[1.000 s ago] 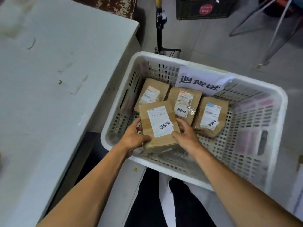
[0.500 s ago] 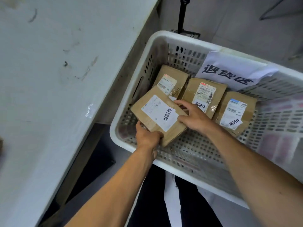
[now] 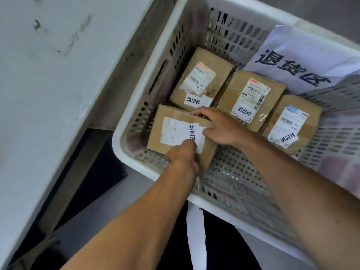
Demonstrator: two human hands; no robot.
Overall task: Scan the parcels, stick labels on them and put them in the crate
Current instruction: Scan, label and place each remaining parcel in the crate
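Both hands hold a brown parcel [image 3: 175,131] in the near left corner of the white crate [image 3: 136,106]. The left hand [image 3: 182,155] has its fingers curled round the parcel's near edge; the right hand [image 3: 220,127] has its fingers [image 3: 200,112] hooked over the far edge, thumb on the white label [image 3: 192,135]. Beyond the fingers, three labelled parcels [image 3: 251,98] lie in a row. A paper sign [image 3: 296,61] hangs on the far wall. The bench [image 3: 48,75] lies left.

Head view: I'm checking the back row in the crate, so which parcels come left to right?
Parcel with faded label → parcel with red-topped label → parcel with blue-topped label, all marked 退回件.
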